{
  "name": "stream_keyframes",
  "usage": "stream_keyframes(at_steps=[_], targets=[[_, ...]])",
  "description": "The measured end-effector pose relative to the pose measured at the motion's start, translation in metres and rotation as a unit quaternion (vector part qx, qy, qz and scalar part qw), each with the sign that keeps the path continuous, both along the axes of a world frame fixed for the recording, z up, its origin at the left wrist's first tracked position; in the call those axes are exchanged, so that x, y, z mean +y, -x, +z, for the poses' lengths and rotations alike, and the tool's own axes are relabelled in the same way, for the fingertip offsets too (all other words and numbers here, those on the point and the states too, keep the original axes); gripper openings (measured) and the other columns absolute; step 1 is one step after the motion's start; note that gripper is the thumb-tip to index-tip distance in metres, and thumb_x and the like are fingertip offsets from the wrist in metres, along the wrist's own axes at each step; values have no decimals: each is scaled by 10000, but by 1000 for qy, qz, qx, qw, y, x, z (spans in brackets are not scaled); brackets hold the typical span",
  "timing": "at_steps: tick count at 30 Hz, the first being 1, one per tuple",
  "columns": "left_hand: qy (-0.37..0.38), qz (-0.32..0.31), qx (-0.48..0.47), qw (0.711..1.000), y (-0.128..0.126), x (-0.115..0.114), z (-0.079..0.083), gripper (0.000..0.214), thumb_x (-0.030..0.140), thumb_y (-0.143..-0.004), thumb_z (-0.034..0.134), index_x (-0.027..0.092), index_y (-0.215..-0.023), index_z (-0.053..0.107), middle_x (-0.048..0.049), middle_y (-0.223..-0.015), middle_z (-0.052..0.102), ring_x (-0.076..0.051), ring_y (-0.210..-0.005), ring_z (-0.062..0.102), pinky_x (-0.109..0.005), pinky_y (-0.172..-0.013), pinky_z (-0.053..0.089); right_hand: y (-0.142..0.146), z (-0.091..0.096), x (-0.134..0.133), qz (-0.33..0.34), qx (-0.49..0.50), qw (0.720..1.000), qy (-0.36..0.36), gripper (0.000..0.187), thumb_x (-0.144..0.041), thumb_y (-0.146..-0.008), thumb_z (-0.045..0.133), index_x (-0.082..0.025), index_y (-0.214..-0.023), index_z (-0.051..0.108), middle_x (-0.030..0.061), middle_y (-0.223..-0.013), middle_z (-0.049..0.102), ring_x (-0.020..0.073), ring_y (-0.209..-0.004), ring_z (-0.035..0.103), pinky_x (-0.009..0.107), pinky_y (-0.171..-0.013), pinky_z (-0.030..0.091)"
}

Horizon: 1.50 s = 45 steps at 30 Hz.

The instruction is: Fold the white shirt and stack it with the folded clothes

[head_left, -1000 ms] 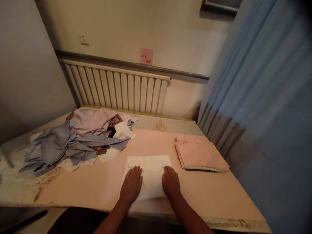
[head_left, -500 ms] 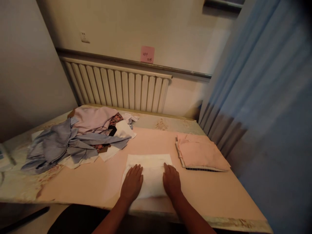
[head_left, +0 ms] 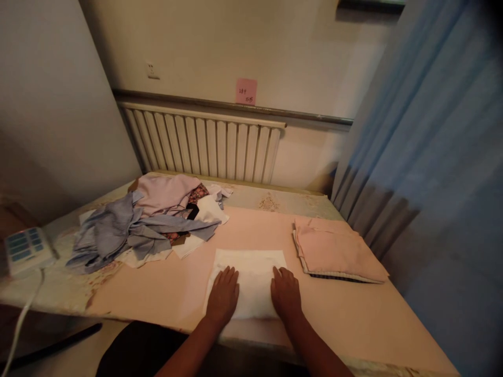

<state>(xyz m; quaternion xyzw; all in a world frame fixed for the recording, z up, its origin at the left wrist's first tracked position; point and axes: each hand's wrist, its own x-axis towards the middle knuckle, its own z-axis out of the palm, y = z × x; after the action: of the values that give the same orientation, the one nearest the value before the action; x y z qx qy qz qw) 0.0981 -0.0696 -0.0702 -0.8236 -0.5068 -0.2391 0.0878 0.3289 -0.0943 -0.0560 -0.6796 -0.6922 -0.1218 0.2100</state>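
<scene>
Centrally, near the front edge of the table (head_left: 269,201), the white cloth (head_left: 254,290) lies flat on a pink sheet (head_left: 168,298). The left hand (head_left: 223,296) rests palm down on the left part of the cloth, released, with its fingers extended toward the far edge. The right hand (head_left: 286,294) rests palm down at the right edge, likewise released, its fingers slightly bent. Both hands contact the cloth from above, and its middle section is exposed between them. The far edge of the cloth extends beyond the fingertips. To the right, just beside the cloth, a folded stack (head_left: 340,248) lies on the sheet, with a pink piece uppermost and a striped edge visible below. To the far left, a loose heap (head_left: 153,220) of garments overlaps the sheet and the patterned table cover; blue, pale pink, white and floral fabrics are visible in it. At the left end of the table stands a white device (head_left: 29,251) with a panel of blue rectangles and a cord (head_left: 23,324) running down over the edge.
</scene>
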Motion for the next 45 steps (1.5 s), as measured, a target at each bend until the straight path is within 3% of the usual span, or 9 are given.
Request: stream_keyframes(at_steps=[5,10,13,17,21,24,32,45], targets=[[-3,-2,-8,1000,-26,-7,6,433,124,-870,381,154,-1265,557,-123,-1346,572,-280,-1329,437,-518,-1079,361,0,0,-1,1,4,1000,-5,374,-187,-895,432,-189,-1249,551,125,-1181,571,260,-1075,502,392,-873,377],[-4,-16,-16,1000,-42,-9,4,393,219,-909,385,184,-1267,543,-107,-1326,586,-275,-1308,457,-529,-1083,337,-1,0,-1,7,8,1000,-9,373,-194,-902,417,-185,-1248,555,126,-1180,573,257,-1085,502,393,-881,376],[-2,-9,-6,1000,-29,-2,8,363,235,-918,402,170,-1242,553,-115,-1308,594,-270,-1282,474,-503,-1078,338,0,-1,-1,5,8,1000,-8,370,-190,-909,411,-177,-1250,553,126,-1185,571,253,-1091,499,391,-890,372],[26,32,5,999,2,17,26,349,142,-898,389,180,-1194,569,-117,-1264,600,-252,-1207,503,-439,-1024,369,0,-2,-1,2,10,1000,-5,368,-188,-917,401,-176,-1254,550,127,-1194,567,253,-1098,493,391,-887,371],[48,52,9,997,18,35,38,269,105,-874,385,187,-953,629,-105,-962,653,-255,-939,562,-410,-840,420,-1,-2,0,0,18,1000,-7,368,-187,-906,415,-183,-1249,549,124,-1194,568,250,-1103,493,389,-891,373],[56,54,0,997,20,41,36,239,100,-861,403,196,-862,622,-86,-850,637,-249,-867,548,-393,-791,406,-1,-3,1,-1,19,1000,-6,368,-181,-897,426,-188,-1243,551,121,-1191,569,249,-1101,494,385,-887,376],[73,52,-91,992,27,45,22,284,98,-873,377,207,-921,635,-81,-931,651,-233,-937,565,-376,-829,446,-1,-4,1,-6,12,1000,-1,372,-175,-898,418,-180,-1248,542,123,-1191,564,254,-1094,488,385,-877,372],[201,83,-116,969,33,76,37,206,132,-859,446,182,-721,591,-32,-760,648,-160,-757,572,-272,-682,390,-1,-5,1,-3,3,1000,-10,368,-174,-909,414,-181,-1253,545,124,-1193,555,250,-1094,482,383,-889,358]])
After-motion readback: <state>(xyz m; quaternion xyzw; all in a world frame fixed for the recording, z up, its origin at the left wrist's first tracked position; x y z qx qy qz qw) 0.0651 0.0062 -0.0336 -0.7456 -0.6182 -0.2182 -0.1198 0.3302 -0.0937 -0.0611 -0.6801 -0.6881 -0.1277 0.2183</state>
